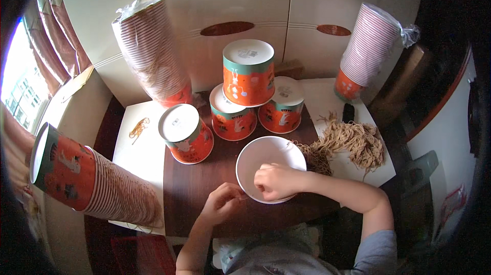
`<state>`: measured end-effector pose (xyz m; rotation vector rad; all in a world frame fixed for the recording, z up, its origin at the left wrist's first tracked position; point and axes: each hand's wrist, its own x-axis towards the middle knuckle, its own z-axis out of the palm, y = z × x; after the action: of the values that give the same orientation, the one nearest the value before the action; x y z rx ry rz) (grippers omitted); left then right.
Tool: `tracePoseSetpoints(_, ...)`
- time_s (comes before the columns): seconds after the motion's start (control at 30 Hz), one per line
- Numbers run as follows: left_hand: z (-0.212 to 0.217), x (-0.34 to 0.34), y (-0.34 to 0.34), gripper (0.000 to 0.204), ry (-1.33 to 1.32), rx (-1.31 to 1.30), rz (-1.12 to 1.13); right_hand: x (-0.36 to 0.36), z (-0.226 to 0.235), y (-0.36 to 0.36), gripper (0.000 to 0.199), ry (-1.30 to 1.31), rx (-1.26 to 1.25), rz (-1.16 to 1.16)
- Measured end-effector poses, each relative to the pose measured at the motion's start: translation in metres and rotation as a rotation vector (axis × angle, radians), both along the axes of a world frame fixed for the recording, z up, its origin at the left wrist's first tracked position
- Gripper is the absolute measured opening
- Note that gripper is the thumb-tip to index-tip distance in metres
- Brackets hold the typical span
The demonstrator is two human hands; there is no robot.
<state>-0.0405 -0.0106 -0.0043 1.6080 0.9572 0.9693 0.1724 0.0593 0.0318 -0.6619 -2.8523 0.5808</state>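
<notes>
Down at six o'clock there's the person's grey short-sleeved top [307, 259], soft and a little rumpled across the chest. The right sleeve [377, 248] ends above the elbow at about four o'clock, forearm bare below it. Left hand [221, 202] and right hand [276, 181]: no gloves, rings, watch or bands showing.
</notes>
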Motion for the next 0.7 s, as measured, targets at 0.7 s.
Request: tracePoseSetpoints(0.7, 0.037, 0.003, 0.002, 0.007, -0.809, -0.474, 0.058, 0.007, 0.019, 0.010, 0.020, -0.164, -0.702, 0.073)
